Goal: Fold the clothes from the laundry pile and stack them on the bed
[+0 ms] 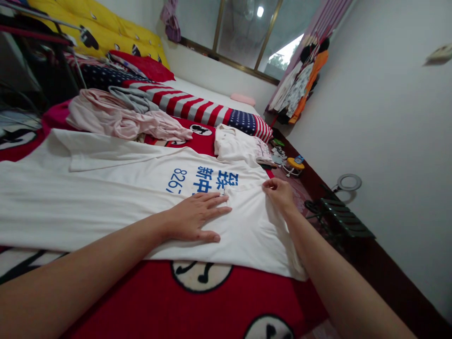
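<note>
A white T-shirt [116,197] with blue printed characters and digits lies spread over a red patterned blanket [148,301]. Its near side is folded over, so part of the print is covered. My left hand [197,216] rests flat on the cloth beside the print, fingers stretched out. At the shirt's right end, my right hand [278,193] pinches the edge of the fabric between thumb and fingers.
Beyond the shirt are a heap of pink clothes [113,113] and a folded white garment pile [236,141]. Farther back lies flag-patterned bedding [197,106]. On the right, a yellow-topped stool [295,163], a ring light [349,182] and a dark slatted rack [346,219] stand near the wall.
</note>
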A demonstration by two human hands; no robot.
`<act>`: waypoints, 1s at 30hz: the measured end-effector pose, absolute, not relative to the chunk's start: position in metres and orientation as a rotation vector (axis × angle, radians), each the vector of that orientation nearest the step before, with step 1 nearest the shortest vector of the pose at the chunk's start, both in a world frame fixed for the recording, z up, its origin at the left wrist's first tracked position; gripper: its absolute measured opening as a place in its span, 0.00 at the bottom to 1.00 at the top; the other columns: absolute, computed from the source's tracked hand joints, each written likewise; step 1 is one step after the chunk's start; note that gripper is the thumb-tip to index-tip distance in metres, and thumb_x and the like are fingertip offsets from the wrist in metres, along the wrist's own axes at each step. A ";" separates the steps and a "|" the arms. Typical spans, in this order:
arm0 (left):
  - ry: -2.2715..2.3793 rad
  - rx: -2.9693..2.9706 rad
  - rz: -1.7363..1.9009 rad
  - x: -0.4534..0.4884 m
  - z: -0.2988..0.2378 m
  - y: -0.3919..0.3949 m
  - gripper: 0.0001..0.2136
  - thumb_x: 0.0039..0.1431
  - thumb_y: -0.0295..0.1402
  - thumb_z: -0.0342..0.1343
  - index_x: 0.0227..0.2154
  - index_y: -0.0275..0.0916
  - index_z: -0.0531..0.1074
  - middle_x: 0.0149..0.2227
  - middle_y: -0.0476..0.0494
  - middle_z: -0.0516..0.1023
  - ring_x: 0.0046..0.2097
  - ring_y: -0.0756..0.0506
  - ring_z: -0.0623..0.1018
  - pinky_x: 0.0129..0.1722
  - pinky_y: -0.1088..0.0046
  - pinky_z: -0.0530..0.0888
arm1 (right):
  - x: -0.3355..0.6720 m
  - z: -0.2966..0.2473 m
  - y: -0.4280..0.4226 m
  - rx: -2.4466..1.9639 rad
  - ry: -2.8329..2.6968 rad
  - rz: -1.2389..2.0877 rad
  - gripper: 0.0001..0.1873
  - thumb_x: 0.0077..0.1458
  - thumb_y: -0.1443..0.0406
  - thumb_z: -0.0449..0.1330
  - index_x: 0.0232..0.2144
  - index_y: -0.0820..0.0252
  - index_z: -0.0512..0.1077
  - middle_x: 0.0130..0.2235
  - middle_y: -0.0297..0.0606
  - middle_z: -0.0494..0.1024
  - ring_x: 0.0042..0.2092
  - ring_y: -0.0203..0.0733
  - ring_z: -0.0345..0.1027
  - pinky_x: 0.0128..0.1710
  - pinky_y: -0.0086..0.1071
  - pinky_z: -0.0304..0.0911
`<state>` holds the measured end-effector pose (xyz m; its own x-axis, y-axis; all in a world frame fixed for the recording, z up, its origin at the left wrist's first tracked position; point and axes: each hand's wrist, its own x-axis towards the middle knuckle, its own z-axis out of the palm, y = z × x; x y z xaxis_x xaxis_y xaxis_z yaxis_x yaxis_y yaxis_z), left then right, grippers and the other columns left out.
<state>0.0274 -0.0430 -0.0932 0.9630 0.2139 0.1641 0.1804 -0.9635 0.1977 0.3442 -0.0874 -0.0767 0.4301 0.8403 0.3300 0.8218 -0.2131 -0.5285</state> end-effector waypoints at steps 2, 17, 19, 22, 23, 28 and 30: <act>0.294 2.935 0.273 0.027 -0.093 -0.043 0.37 0.58 0.59 0.46 0.66 0.47 0.52 0.69 0.40 0.49 0.68 0.36 0.50 0.64 0.56 0.51 | 0.343 -0.083 -0.087 -2.083 -1.447 -0.030 0.06 0.44 0.68 0.58 0.26 0.60 0.76 0.30 0.37 0.77 0.32 0.39 0.68 0.35 0.31 0.60; 0.275 2.932 0.336 0.027 -0.098 -0.042 0.36 0.58 0.58 0.47 0.65 0.47 0.54 0.68 0.41 0.50 0.68 0.35 0.52 0.65 0.57 0.50 | 0.359 -0.045 -0.191 -2.293 -1.666 0.325 0.15 0.50 0.56 0.56 0.20 0.60 0.73 0.21 0.35 0.74 0.24 0.36 0.63 0.25 0.29 0.54; 0.286 2.940 0.325 0.027 -0.097 -0.042 0.36 0.58 0.59 0.47 0.65 0.47 0.54 0.69 0.41 0.50 0.68 0.36 0.52 0.65 0.58 0.50 | 0.355 -0.054 -0.198 -2.300 -1.645 0.401 0.19 0.51 0.53 0.55 0.19 0.60 0.72 0.19 0.34 0.72 0.23 0.35 0.61 0.23 0.28 0.51; 0.285 2.953 0.293 0.027 -0.096 -0.043 0.36 0.58 0.59 0.45 0.65 0.47 0.53 0.69 0.41 0.50 0.68 0.36 0.52 0.64 0.58 0.50 | 0.349 -0.062 -0.199 -2.297 -1.682 0.395 0.15 0.48 0.55 0.57 0.20 0.59 0.73 0.20 0.33 0.71 0.24 0.35 0.61 0.23 0.28 0.50; 0.284 2.954 0.288 0.027 -0.096 -0.043 0.36 0.58 0.59 0.45 0.65 0.47 0.53 0.69 0.41 0.50 0.68 0.36 0.52 0.64 0.58 0.50 | 0.349 -0.062 -0.199 -2.288 -1.685 0.384 0.14 0.47 0.56 0.57 0.20 0.60 0.73 0.20 0.33 0.72 0.24 0.36 0.61 0.23 0.28 0.50; 0.292 2.938 0.300 0.027 -0.095 -0.043 0.36 0.58 0.59 0.46 0.65 0.48 0.53 0.69 0.41 0.50 0.68 0.36 0.51 0.64 0.57 0.50 | 0.355 -0.059 -0.198 -2.322 -1.635 0.260 0.12 0.47 0.58 0.57 0.20 0.59 0.72 0.21 0.33 0.72 0.25 0.37 0.64 0.26 0.28 0.52; 0.287 2.936 0.305 0.026 -0.096 -0.043 0.36 0.57 0.60 0.46 0.65 0.48 0.53 0.69 0.41 0.50 0.68 0.36 0.51 0.64 0.57 0.50 | 0.353 -0.057 -0.198 -2.408 -1.688 0.209 0.09 0.46 0.60 0.58 0.20 0.58 0.72 0.22 0.33 0.74 0.27 0.37 0.65 0.27 0.28 0.53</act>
